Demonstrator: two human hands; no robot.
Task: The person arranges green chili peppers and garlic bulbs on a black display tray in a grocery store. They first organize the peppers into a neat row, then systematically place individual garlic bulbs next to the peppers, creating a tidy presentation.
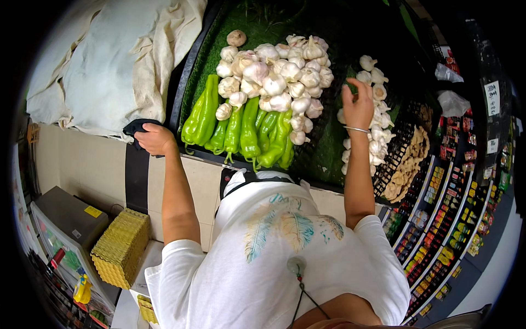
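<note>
My left hand [154, 140] is closed on a black cloth [141, 128] at the lower edge of a pale cloth cover [111, 61]. Over the display my right hand [358, 105], with a bangle at the wrist, has its fingers bent and nothing visible between them; it is beside a narrow group of garlic bulbs [380, 119]. Between my hands a larger heap of garlic bulbs [273, 84] lies on green artificial turf [201, 61]. Long green peppers [248, 131] lie side by side along the near edge, below that heap, with a few bulbs resting against them.
Ginger [404, 164] lies on a black plastic grid [395, 149] at the right. Beyond it curve shelves of small packaged goods [435, 242]. At lower left are stacked yellow egg trays [123, 246] and a dark grey box-shaped unit [68, 214]. The display has a raised black edge [187, 88].
</note>
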